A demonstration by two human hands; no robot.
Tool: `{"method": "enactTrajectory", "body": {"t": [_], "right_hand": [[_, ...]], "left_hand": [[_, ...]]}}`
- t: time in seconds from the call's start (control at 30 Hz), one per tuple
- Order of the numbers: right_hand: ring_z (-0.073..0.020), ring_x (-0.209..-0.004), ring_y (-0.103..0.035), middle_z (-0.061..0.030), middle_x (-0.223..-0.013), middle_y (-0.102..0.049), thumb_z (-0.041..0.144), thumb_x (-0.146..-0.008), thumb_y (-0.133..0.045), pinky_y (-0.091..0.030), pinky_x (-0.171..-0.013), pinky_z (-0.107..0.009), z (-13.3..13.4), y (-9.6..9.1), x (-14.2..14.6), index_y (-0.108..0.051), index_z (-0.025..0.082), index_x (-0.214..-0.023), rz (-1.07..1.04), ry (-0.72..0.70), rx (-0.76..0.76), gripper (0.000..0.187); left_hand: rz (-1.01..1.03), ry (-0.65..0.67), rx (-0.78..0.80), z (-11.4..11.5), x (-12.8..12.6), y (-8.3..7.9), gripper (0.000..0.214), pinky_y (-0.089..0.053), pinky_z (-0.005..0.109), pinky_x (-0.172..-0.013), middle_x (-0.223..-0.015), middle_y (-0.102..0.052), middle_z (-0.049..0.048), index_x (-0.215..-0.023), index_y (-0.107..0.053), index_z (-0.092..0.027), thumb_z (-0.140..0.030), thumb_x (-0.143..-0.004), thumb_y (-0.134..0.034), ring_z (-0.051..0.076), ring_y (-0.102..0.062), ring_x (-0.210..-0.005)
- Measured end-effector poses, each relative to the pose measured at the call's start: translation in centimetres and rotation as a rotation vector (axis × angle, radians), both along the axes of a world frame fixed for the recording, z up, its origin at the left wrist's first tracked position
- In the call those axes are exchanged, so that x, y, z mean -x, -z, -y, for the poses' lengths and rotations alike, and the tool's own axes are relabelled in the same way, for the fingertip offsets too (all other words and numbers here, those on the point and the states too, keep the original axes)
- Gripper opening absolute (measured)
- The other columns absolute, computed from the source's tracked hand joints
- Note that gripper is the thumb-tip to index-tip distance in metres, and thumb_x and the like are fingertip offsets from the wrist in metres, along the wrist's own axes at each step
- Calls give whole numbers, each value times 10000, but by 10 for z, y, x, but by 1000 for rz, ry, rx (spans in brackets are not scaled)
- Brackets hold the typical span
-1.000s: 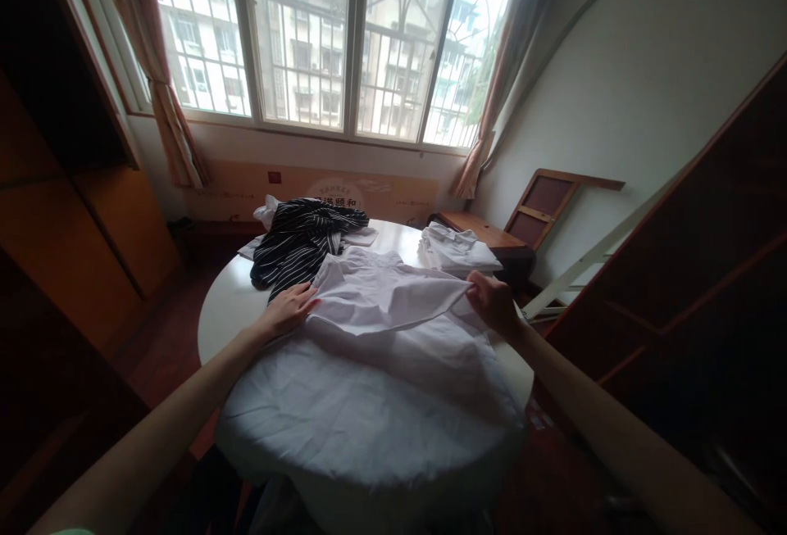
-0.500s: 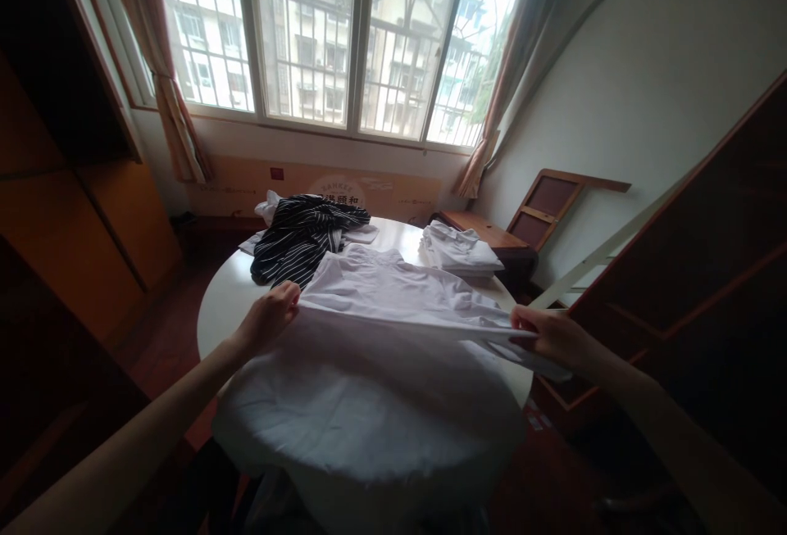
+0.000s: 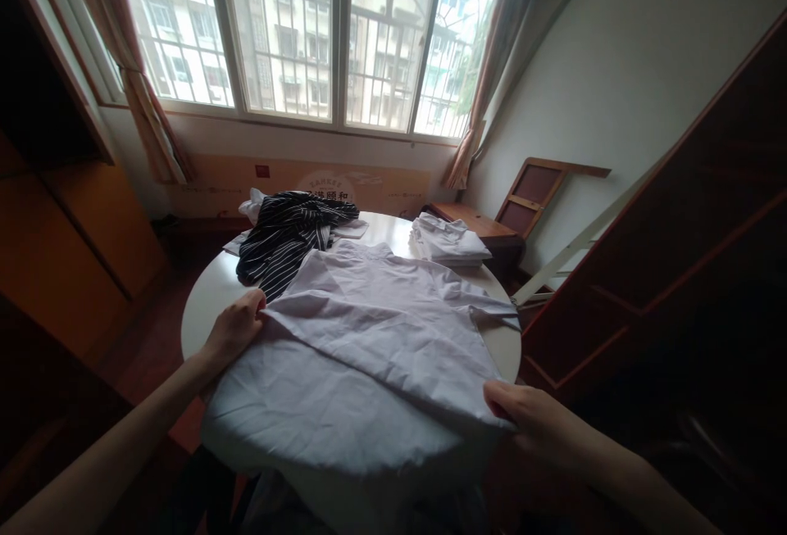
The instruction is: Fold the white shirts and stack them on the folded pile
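A white shirt point(image 3: 381, 314) lies spread over the round white table point(image 3: 200, 306), its collar end toward the window and its near part hanging over the front edge. My left hand point(image 3: 237, 326) is closed on the shirt's fabric at the left side. Lower down on the right, my right hand point(image 3: 522, 412) pinches another edge of it. Between the two hands the cloth is stretched into a slanting fold across the shirt. One sleeve extends to the right over the table's edge.
A black-and-white striped garment point(image 3: 288, 236) lies heaped at the table's back left, with white cloth beside it. Folded white shirts point(image 3: 452, 240) are stacked at the back right. Behind stand a wooden cabinet point(image 3: 473, 225) and a long cardboard box point(image 3: 221, 183) under the window.
My right hand has come down and toward me with its edge of the shirt. My left hand has shifted left and slightly down. The raised, taut cloth now lies lower over the shirt.
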State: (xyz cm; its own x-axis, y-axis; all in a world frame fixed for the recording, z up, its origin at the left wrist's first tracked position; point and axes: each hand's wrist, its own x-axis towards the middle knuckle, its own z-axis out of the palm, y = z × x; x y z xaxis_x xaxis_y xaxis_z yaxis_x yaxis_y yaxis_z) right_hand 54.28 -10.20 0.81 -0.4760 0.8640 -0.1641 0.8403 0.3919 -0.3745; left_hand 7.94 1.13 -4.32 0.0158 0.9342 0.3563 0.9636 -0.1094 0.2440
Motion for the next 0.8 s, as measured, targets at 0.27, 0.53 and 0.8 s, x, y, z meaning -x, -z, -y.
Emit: {"method": "enactTrajectory", "body": {"t": [0.27,0.53,0.8], "right_hand": [[-141,-688,-510,9,-760,-590,293,-661,-629,-360,-589,-220,14,-15,-9,-567,212,-813,-62,-38,262,183],[-195,-728,-560,-56,-785,-614,498,-709,-564,-431,-666,-287,-24,12,-32,-596,172,-850,-141,371,-12,357],[-136,-608,-474,2,-626,-526,472,-683,-573,-369,-556,-234,-25,18,-23,-516,173,-652,-254,263,150,306]], "left_hand": [[56,-15,-85,0,2,2,139,-402,261,-579,-816,-556,34,-828,-446,-209,-184,-694,-424,178,-560,-700],[49,25,-45,-3,3,3,99,-424,276,-643,-808,-574,42,-778,-437,-214,-162,-706,-393,189,-571,-738],[66,58,-46,-5,6,6,131,-428,276,-669,-807,-576,38,-790,-459,-209,-146,-695,-393,187,-564,-742]]}}
